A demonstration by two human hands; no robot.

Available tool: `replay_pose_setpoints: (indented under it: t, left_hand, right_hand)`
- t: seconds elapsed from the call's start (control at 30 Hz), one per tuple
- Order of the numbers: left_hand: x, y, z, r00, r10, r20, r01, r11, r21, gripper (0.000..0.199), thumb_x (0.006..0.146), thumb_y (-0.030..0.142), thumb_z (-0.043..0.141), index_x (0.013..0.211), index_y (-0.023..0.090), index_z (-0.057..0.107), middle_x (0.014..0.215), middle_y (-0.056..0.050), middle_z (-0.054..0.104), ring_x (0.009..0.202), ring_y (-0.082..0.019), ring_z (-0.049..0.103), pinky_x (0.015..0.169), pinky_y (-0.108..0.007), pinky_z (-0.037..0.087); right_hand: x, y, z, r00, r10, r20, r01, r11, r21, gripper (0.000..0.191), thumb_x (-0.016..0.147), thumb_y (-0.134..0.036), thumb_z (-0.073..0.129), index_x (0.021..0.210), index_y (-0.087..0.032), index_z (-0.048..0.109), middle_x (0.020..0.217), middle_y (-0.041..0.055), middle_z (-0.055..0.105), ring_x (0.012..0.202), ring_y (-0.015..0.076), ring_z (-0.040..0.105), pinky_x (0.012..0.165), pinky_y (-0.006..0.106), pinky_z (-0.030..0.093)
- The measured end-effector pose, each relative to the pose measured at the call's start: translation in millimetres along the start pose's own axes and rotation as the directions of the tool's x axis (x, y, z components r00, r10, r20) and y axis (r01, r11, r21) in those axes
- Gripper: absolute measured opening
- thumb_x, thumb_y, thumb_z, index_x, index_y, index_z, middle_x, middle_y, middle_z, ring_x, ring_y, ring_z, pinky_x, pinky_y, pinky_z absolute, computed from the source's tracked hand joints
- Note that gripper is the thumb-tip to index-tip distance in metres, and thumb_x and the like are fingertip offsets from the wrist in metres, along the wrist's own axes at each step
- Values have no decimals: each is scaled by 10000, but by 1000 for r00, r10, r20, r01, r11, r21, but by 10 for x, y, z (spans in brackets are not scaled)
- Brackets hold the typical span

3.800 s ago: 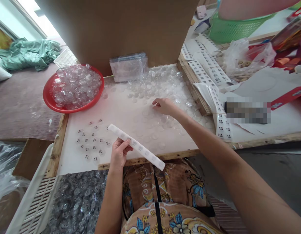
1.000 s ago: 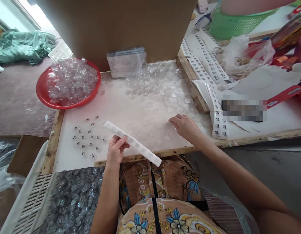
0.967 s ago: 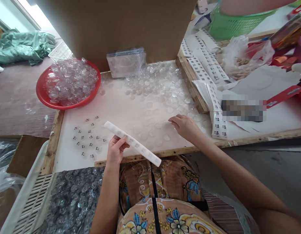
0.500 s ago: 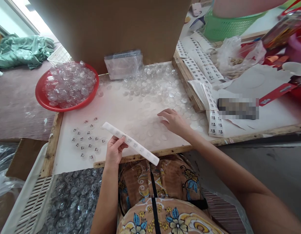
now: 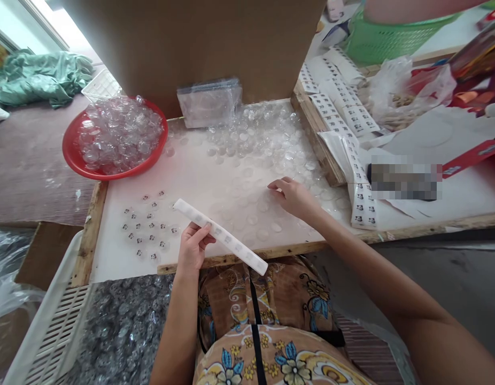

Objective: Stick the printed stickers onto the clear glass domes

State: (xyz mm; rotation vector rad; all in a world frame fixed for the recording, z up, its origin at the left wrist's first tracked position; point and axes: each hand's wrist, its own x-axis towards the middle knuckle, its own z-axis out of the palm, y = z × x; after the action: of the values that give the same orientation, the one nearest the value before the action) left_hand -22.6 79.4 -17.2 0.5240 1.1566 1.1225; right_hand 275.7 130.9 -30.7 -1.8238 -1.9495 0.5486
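Note:
A white sticker strip [image 5: 235, 245] is pinched in my left hand [image 5: 195, 245], slanting down to the right over the table's wooden front edge. My right hand [image 5: 291, 198] is over the white tabletop [image 5: 123, 262], beside scattered clear discs [image 5: 252, 220]. Its thumb and fingertips are drawn together; whatever is between them is too small to make out. Left of the strip, several clear discs bearing small black-and-white stickers [image 5: 152, 237] lie spread out. More clear discs [image 5: 267, 125] are heaped toward the back of the tabletop.
A red bowl [image 5: 71, 155] full of clear pieces sits at the back left. A cardboard box [image 5: 191, 43] stands behind, with a clear plastic case [image 5: 209, 104] against it. Sticker sheets [image 5: 362, 200] lie right of a wooden rail [image 5: 325, 149]. A white crate [image 5: 63, 321] is below left.
My right hand's fingers have drawn together, where they were more spread before. My left hand still holds the strip. The whole view has shifted slightly.

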Motion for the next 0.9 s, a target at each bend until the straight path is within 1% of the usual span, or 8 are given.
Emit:
replay_pose_setpoints:
  t: [0.17,0.27,0.4,0.53,0.6,0.7,0.8,0.9]
  left_hand:
    - [-1,-11,-8,1000,14,1,-14,1000,-5,323,551,284,857,775,127,684,658,1,674,527,-90,608,464,-175,524]
    - [-18,-28,-5,996,89,-18,-89,996,4,304,576,291,850,775,138,679,667,6,668,537,-96,618,476,-183,531]
    - [-89,-52,-12,963,268,-20,-268,963,-10,300,601,319,851,808,170,694,662,22,652,514,-100,618,482,-211,546]
    - [-191,-75,-60,889,428,163,-426,903,-54,174,686,298,812,794,206,711,708,-4,655,608,-133,646,500,-234,549]
    - [-233,-92,-83,842,458,287,-456,887,-76,111,727,279,786,781,215,713,768,-30,666,694,-161,666,534,-254,558]
    - [-273,-130,-94,808,444,387,-450,889,-79,102,758,267,765,834,221,714,889,-47,673,705,-155,671,597,-284,572]
    - [-290,-167,-84,819,410,401,-419,905,-70,150,772,251,753,911,228,700,969,-53,668,708,-146,668,617,-291,577]
    - [-307,-173,-56,840,405,361,-405,911,-79,139,763,245,757,876,211,684,919,-48,659,744,-153,651,616,-282,575]
  right_hand:
    - [-163,-180,-141,997,-3,-76,5,1000,26,201,863,-260,563,1018,-176,660,1015,102,638,624,149,581,652,317,467]
    - [-332,-520,-99,993,-102,65,79,956,283,180,866,-274,574,1004,-188,651,921,66,669,658,144,602,632,283,484]
    - [-533,-994,72,919,-309,245,161,861,482,169,855,-230,605,1018,-195,633,934,49,681,717,134,618,626,251,489]
    - [-687,-1121,135,871,-490,17,467,839,281,142,919,-157,506,976,-186,633,862,49,662,770,155,594,673,278,458]
    - [-751,-1066,111,787,-600,-143,613,787,68,176,929,-133,492,1019,-193,630,906,64,670,826,175,587,723,309,443]
    - [-804,-971,77,678,-693,-246,687,716,-124,212,913,-104,521,1058,-223,622,926,52,685,835,174,580,743,318,424]
    - [-813,-959,95,672,-692,-263,681,717,-147,219,903,-93,532,1048,-230,623,915,48,686,821,173,578,727,318,424]
    - [-815,-1041,94,743,-632,-221,641,766,-35,189,908,-106,522,1013,-215,635,895,59,676,816,181,583,725,327,445]
